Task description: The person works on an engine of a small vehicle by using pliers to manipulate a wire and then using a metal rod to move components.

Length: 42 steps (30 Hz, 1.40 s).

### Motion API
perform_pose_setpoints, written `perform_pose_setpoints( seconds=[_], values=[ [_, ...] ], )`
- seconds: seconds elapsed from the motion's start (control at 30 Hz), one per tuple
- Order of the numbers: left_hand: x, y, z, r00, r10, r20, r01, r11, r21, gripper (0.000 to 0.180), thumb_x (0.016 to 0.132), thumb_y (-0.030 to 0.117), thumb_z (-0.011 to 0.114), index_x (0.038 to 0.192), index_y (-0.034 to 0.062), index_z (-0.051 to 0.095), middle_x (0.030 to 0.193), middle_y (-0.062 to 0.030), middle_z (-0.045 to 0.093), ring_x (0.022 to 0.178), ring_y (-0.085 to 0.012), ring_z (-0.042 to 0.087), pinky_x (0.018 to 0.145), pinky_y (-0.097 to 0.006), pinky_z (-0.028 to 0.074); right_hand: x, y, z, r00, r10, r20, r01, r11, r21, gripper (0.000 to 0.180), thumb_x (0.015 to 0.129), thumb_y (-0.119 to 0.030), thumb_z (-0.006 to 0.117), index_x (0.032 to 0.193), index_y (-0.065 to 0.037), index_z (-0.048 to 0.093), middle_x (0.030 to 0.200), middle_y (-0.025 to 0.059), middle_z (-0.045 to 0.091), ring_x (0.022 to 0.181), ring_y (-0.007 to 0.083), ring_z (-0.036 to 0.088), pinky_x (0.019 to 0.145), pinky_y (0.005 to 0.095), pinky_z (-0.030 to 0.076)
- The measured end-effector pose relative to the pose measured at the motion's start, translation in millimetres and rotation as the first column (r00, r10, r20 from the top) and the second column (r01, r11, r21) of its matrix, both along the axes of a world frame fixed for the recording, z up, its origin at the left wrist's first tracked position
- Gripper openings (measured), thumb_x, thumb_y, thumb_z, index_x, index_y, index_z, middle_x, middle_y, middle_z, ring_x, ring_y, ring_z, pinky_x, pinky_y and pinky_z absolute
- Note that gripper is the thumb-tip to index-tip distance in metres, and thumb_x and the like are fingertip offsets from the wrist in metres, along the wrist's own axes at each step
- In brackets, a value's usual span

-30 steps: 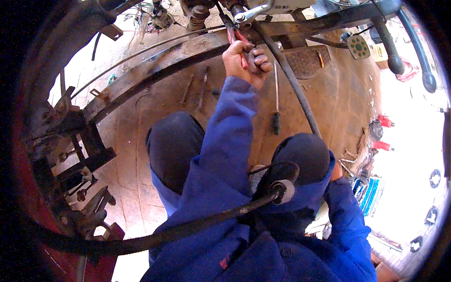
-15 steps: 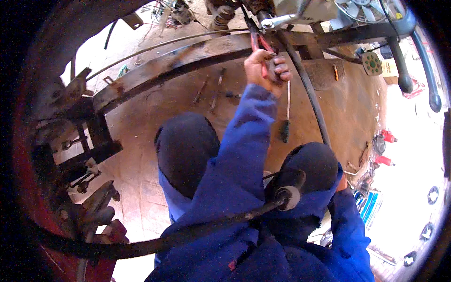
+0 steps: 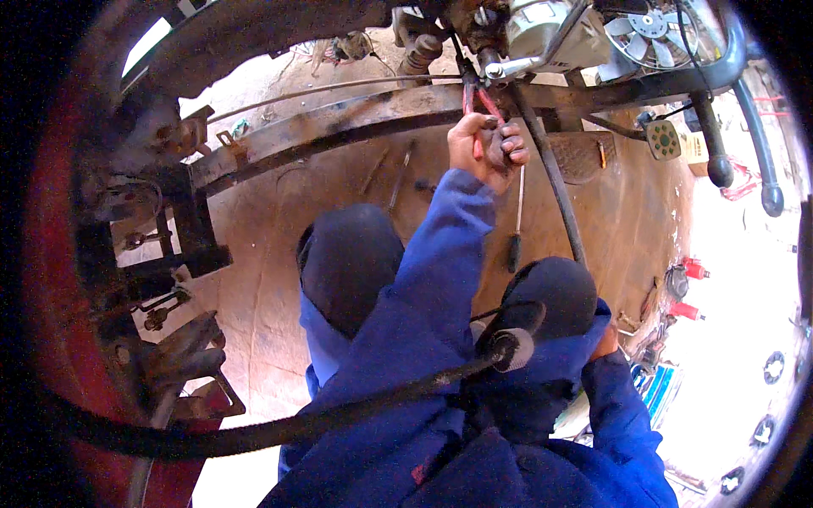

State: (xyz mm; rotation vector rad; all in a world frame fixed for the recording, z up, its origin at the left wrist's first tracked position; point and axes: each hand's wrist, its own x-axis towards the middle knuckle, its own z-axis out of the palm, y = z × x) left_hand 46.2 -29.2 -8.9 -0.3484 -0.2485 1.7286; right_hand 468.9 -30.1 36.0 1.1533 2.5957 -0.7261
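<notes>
- Head view: left hand (image 3: 489, 146) raised, fingers closed around red-handled pliers (image 3: 480, 108) at the rusty frame beam (image 3: 339, 127).
- Right hand (image 3: 605, 342) low beside the knee, mostly hidden; grip impossible to tell.
- Screwdriver (image 3: 516, 229) lying on the floor below.

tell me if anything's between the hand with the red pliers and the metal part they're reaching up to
Nothing visible stands between. The left hand is closed round the red-handled pliers, whose nose already reaches the metal fitting under the machine. A black hose runs just beside the hand, to its right, not across the pliers. The right hand is low by the knee.
</notes>
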Motion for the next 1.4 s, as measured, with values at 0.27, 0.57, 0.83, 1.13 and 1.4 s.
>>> perform_pose_setpoints(
  seconds=[0.27, 0.57, 0.83, 1.13, 1.4],
  values=[
    [-25.7, -13.8, -19.9, 0.947, -0.126, -0.294, 0.071, 0.979, -0.191, 0.041, 0.085, 0.021, 0.042, 0.112, -0.0108, 0.045, 0.103, -0.0263, 0.059, 0.088, -0.0397, 0.062, 0.082, -0.054, 0.052, -12.0, -8.8, 2.0, 0.991, -0.045, -0.130, 0.051, 0.998, 0.041, 0.044, 0.074, -0.025, 0.066, 0.115, -0.008, 0.058, 0.108, 0.0171, 0.064, 0.101, 0.0355, 0.061, 0.087, 0.0419, 0.048],
    [-15.6, -5.9, -11.3, 0.839, -0.266, -0.475, 0.061, 0.913, -0.403, 0.023, 0.093, 0.020, 0.044, 0.100, 0.0025, 0.055, 0.087, -0.0132, 0.066, 0.072, -0.0253, 0.064, 0.062, -0.041, 0.054, -11.5, -12.2, 10.2, 0.985, -0.140, -0.105, 0.147, 0.987, 0.058, 0.039, 0.076, -0.027, 0.064, 0.110, -0.009, 0.058, 0.096, 0.0204, 0.065, 0.088, 0.0397, 0.063, 0.079, 0.0480, 0.050],
    [-49.8, -22.9, 15.2, 0.794, -0.320, -0.517, 0.129, 0.920, -0.371, 0.022, 0.090, 0.024, 0.046, 0.089, 0.0069, 0.058, 0.072, -0.0087, 0.062, 0.057, -0.0223, 0.060, 0.044, -0.034, 0.045, -15.9, -15.0, 20.0, 0.979, -0.184, 0.084, 0.178, 0.981, 0.073, 0.053, 0.077, -0.026, 0.064, 0.127, -0.014, 0.049, 0.106, 0.0205, 0.063, 0.097, 0.0392, 0.060, 0.083, 0.0465, 0.049],
    [-80.5, -35.4, 14.9, 0.654, -0.321, -0.685, 0.143, 0.942, -0.304, 0.033, 0.092, 0.025, 0.035, 0.119, 0.0072, 0.044, 0.110, -0.0223, 0.061, 0.087, -0.0329, 0.064, 0.074, -0.047, 0.050, -35.1, -18.7, 31.0, 0.985, -0.137, -0.101, 0.144, 0.987, 0.065, 0.044, 0.076, -0.017, 0.060, 0.119, -0.011, 0.051, 0.091, 0.0222, 0.064, 0.086, 0.0425, 0.061, 0.075, 0.0491, 0.049],
    [-75.4, -40.0, 16.1, 0.857, -0.221, -0.465, 0.167, 0.974, -0.154, 0.044, 0.093, 0.025, 0.038, 0.127, -0.0023, 0.041, 0.117, -0.0291, 0.055, 0.096, -0.0418, 0.061, 0.074, -0.052, 0.056, -25.5, -15.3, 20.3, 0.988, -0.129, -0.082, 0.138, 0.984, 0.116, 0.028, 0.078, -0.019, 0.061, 0.102, -0.009, 0.050, 0.075, 0.0245, 0.061, 0.074, 0.0472, 0.058, 0.066, 0.0544, 0.046]
  ],
)
